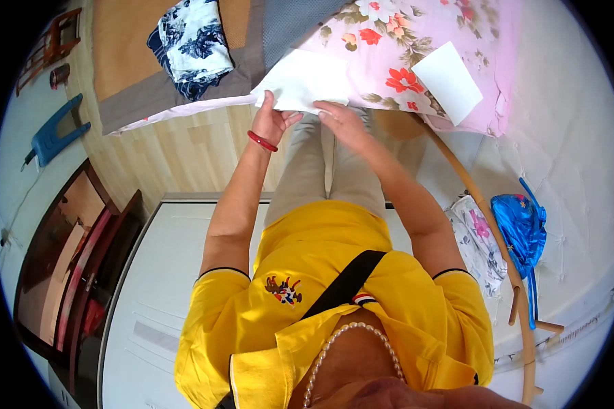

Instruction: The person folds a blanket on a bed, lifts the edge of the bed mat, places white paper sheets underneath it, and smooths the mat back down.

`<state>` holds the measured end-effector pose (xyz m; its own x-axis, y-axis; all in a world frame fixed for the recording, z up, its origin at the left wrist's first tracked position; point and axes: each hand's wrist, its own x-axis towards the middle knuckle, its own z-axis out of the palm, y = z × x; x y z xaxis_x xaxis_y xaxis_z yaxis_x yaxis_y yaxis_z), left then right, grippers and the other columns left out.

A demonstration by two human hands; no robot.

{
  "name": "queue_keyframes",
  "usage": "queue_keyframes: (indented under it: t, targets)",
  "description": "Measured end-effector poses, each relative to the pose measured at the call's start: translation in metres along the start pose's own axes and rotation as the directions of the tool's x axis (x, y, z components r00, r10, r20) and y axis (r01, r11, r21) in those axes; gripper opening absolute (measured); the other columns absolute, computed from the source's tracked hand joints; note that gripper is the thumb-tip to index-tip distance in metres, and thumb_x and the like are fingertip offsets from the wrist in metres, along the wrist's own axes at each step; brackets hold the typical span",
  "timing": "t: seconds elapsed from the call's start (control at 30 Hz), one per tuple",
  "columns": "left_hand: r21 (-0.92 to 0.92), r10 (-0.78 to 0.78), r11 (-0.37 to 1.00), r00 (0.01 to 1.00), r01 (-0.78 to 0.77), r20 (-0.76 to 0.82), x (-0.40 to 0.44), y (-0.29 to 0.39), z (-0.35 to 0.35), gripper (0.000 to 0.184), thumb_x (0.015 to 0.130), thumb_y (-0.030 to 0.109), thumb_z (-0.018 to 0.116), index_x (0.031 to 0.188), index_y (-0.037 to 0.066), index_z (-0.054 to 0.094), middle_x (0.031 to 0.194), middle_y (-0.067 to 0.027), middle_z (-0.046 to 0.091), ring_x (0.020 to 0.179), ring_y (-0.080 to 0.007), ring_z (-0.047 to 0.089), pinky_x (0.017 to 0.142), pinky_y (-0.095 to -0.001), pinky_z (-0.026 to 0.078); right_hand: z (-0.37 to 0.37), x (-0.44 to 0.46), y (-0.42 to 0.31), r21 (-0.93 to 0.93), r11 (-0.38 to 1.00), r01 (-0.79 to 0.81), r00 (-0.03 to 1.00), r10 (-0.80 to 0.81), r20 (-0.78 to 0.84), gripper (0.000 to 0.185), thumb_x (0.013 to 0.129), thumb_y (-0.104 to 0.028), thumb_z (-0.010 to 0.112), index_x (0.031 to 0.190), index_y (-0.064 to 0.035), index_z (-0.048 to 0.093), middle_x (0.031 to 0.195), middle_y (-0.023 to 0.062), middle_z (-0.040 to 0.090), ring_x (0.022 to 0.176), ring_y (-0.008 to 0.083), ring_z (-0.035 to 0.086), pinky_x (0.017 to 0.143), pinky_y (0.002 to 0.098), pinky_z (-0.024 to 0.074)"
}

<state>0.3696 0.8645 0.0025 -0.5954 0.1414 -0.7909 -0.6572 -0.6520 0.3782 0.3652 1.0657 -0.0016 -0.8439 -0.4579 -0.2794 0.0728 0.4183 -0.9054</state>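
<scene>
Left hand [273,124] and right hand [345,125] gripped white sheet [305,76] by near edge — second sheet [449,83] lay apart on floral cover [378,58].

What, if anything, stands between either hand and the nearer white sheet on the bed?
Nothing visible: the left hand and the right hand are both at the near edge of the white sheet.

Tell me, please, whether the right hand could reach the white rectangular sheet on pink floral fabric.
Probably yes: only floral fabric separates the rectangular sheet from the right hand, which touches another white sheet.
</scene>
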Motion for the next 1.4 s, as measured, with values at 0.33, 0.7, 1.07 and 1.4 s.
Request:
queue_keyframes:
  t: [0.33,0.7,1.07,1.4]
  targets:
    - [0.169,0.045,0.986,0.953,0.007,-0.301,0.016,-0.021,-0.047,0.028,0.079,0.01,0.057,0.106,0.004,0.05,0.094,-0.0061,0.057,0.083,-0.0177,0.057,0.073,-0.0343,0.05,-0.165,-0.051,0.057,0.889,0.453,0.069,0.556,0.722,-0.412,0.032,0.088,-0.028,0.045,0.106,-0.0022,0.046,0.1,0.0094,0.053,0.086,0.0189,0.055,0.068,0.0328,0.0486]
    - [-0.003,-0.043,0.999,0.983,0.043,-0.181,-0.004,-0.028,-0.034,0.028,0.078,-0.004,0.05,0.105,0.002,0.048,0.093,-0.0098,0.055,0.084,-0.0179,0.056,0.073,-0.0298,0.05,-0.006,-0.068,0.058,0.885,0.022,-0.465,0.666,0.667,0.334,0.05,0.084,-0.043,0.046,0.115,-0.0037,0.044,0.101,0.0118,0.056,0.095,0.0218,0.053,0.08,0.0399,0.0428]
    - [0.952,0.499,0.077,0.838,-0.298,0.222,-0.054,-0.027,-0.016,0.072,0.063,0.024,0.074,0.121,0.0,0.038,0.116,-0.0202,0.044,0.108,-0.0297,0.044,0.09,-0.0403,0.037,-0.004,0.006,-0.026,0.744,0.458,-0.486,0.785,0.602,0.142,0.034,0.071,-0.002,0.057,0.104,0.0045,0.051,0.093,0.0125,0.059,0.082,0.0215,0.057,0.071,0.032,0.0463]
    - [0.517,0.341,0.803,0.94,-0.297,0.009,-0.039,-0.032,0.041,0.037,0.082,0.008,0.051,0.117,-0.003,0.045,0.105,-0.0113,0.057,0.092,-0.0186,0.055,0.081,-0.0278,0.043,-0.028,0.017,-0.071,0.819,0.45,-0.355,0.86,0.501,0.097,0.033,0.083,-0.018,0.052,0.11,0.0004,0.049,0.088,0.0091,0.057,0.077,0.0136,0.056,0.064,0.0263,0.0473]
